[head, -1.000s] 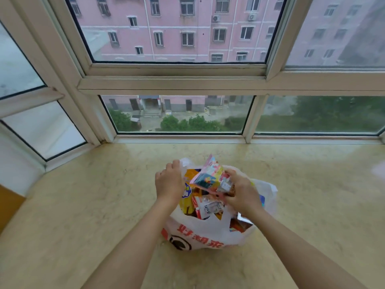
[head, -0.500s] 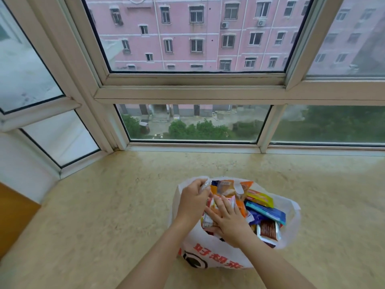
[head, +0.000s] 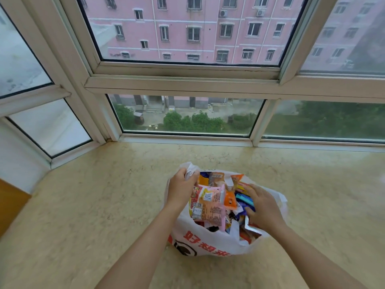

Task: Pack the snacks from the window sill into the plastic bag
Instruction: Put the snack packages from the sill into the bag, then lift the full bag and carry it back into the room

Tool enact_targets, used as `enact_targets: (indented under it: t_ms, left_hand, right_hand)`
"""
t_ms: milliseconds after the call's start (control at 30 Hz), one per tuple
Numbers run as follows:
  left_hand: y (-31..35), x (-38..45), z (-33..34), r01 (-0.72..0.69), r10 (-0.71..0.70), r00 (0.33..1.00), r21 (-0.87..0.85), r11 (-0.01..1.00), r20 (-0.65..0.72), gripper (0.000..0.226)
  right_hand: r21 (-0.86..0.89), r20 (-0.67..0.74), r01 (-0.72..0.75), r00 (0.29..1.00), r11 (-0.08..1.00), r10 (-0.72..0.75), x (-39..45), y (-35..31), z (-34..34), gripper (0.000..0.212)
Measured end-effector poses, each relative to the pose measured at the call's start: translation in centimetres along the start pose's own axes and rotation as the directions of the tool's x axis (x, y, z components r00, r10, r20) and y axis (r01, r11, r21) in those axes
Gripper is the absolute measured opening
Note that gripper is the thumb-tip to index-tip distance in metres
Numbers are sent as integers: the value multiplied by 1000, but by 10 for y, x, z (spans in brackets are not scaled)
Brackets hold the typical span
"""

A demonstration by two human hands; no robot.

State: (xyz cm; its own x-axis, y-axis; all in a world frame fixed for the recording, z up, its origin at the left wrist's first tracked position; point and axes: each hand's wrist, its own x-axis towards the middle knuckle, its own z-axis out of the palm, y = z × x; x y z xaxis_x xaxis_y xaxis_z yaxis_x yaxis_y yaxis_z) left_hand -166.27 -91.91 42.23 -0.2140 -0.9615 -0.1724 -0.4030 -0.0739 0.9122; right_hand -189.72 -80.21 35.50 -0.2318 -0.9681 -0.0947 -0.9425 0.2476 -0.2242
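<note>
A white plastic bag with red characters stands on the beige stone window sill, full of several colourful snack packets. My left hand grips the bag's left handle at the rim. My right hand lies on the snacks at the bag's right side, fingers spread over a blue packet and a silver-edged one. A pink and orange packet sits on top in the middle.
White window frames run along the back of the sill and angle round at the left. An orange-brown surface shows at the left edge. Bare sill surrounds the bag on all sides.
My right hand put the pink packet into the bag, pressed on the pile, then shifted to the bag's right side. My left hand kept hold of the handle.
</note>
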Motion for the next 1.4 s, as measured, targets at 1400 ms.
enact_targets:
  t_ms: [1400]
  left_hand:
    - [71, 1, -47, -68, 10, 990, -421, 905, -140, 23]
  right_hand:
    - [987, 160, -152, 825, -60, 543, 4, -31, -144, 15]
